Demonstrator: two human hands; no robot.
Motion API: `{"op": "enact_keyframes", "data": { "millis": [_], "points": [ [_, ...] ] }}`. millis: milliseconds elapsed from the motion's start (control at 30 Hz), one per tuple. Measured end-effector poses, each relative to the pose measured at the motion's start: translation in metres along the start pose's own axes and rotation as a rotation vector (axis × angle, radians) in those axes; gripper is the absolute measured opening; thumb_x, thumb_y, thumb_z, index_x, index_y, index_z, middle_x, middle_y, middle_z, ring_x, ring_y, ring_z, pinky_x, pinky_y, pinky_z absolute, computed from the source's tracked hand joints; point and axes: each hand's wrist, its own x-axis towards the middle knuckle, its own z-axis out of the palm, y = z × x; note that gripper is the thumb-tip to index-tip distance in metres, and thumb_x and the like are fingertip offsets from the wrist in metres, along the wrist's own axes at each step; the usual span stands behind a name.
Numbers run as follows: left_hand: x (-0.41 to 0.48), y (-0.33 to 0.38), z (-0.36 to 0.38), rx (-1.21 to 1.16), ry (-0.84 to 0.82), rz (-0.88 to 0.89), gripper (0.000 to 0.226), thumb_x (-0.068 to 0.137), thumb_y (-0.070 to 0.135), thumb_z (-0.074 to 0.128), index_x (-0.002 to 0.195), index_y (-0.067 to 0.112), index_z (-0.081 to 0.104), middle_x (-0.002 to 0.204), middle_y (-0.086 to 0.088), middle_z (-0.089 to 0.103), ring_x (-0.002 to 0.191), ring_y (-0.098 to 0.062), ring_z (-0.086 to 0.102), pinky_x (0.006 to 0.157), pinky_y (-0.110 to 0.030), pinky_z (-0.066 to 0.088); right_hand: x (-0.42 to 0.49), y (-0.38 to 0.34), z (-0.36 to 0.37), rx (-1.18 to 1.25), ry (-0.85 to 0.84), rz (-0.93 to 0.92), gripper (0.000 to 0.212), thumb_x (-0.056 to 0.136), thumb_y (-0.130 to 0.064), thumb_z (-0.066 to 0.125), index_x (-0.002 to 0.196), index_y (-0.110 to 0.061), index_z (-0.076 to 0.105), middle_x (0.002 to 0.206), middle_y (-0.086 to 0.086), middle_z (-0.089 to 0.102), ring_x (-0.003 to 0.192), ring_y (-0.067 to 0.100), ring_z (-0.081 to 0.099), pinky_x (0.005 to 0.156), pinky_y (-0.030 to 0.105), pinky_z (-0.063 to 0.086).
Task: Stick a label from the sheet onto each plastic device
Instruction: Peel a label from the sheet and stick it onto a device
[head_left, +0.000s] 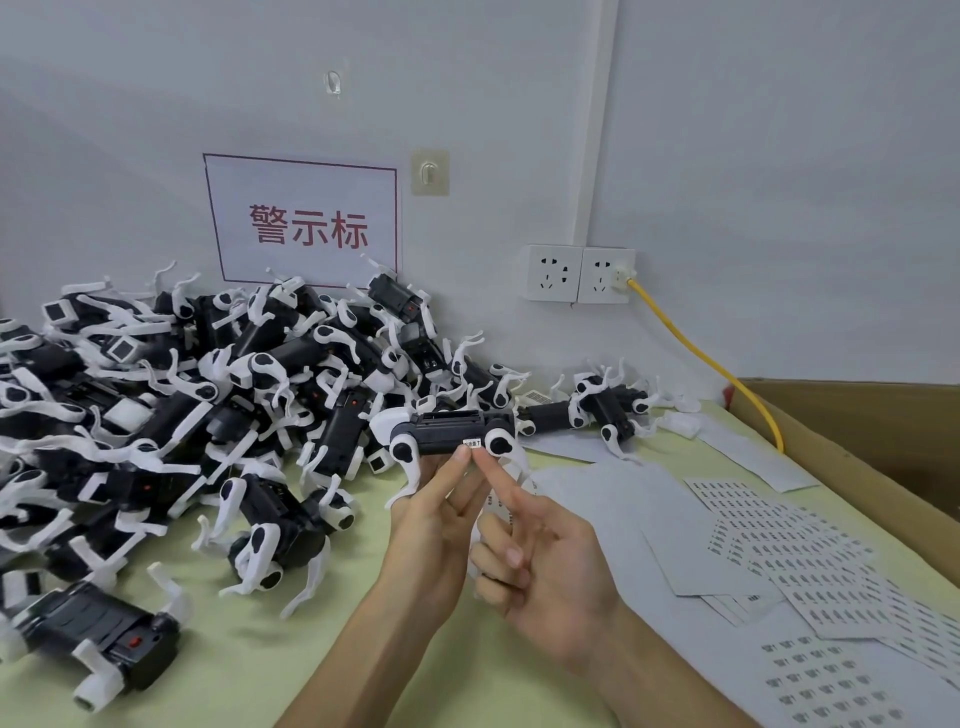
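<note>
While the pale green table (218, 649) is carrying a big heap of black-and-white plastic devices (171, 405) on its left and grey label sheets (810, 571) on its right, the left hand (434, 525) is holding one black plastic device with white legs (452, 428) above the middle, gripping it from below at the fingertips. The right hand (550, 571) is pressing a straight forefinger (493, 473) onto the small white label (471, 443) at the device's lower edge; its other fingers are curling, whether round anything I cannot tell.
</note>
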Motion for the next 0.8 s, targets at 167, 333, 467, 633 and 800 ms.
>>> {"op": "enact_keyframes", "data": {
  "millis": [167,333,467,633,800],
  "points": [
    [-0.0003,-0.0011,-0.0006,-0.002,0.027,-0.002,0.014,0.081,0.029,0.076,0.084,0.019,0.067,0.112,-0.012,0.075,0.116,-0.021,0.07,0.107,-0.046,0.047,-0.0002,0.0,0.0003,0.01,0.005,-0.005,0.051,0.086,-0.027,0.054,0.135,-0.029,0.063,0.055,0.001,0.032,0.047,0.012,0.022,0.043,0.024,0.021],
    [-0.0004,0.0001,0.0012,-0.023,0.054,0.005,0.013,0.078,0.027,0.078,0.067,0.027,0.071,0.104,-0.006,0.076,0.107,-0.016,0.073,0.107,-0.046,0.048,-0.0001,0.0014,0.001,-0.006,0.007,-0.003,0.051,0.084,-0.028,0.057,0.135,-0.029,0.062,0.056,0.001,0.033,0.048,0.012,0.021,0.043,0.024,0.02],
    [0.0004,0.0002,0.0021,-0.044,0.109,0.013,0.018,0.077,0.024,0.078,0.065,0.027,0.066,0.102,-0.005,0.075,0.103,-0.016,0.073,0.112,-0.048,0.044,-0.0004,0.002,0.0027,-0.01,0.01,-0.001,0.052,0.082,-0.029,0.06,0.134,-0.029,0.064,0.056,0.001,0.033,0.05,0.013,0.018,0.042,0.023,0.02],
    [-0.0012,0.0005,0.0029,-0.014,0.152,0.024,0.016,0.073,0.025,0.079,0.075,0.025,0.063,0.098,-0.002,0.077,0.098,-0.014,0.074,0.102,-0.043,0.049,-0.0015,0.0021,0.004,-0.018,0.027,-0.002,0.05,0.082,-0.028,0.059,0.131,-0.029,0.066,0.056,0.001,0.032,0.051,0.014,0.016,0.044,0.024,0.018],
    [-0.001,-0.0013,0.004,0.042,0.233,0.092,0.013,0.087,0.019,0.074,0.091,0.018,0.062,0.085,0.004,0.078,0.089,-0.009,0.076,0.088,-0.034,0.048,-0.0012,0.0031,0.0026,-0.019,0.033,0.0,0.047,0.086,-0.029,0.056,0.132,-0.029,0.065,0.056,0.001,0.033,0.05,0.013,0.017,0.045,0.025,0.016]
  ]
}}
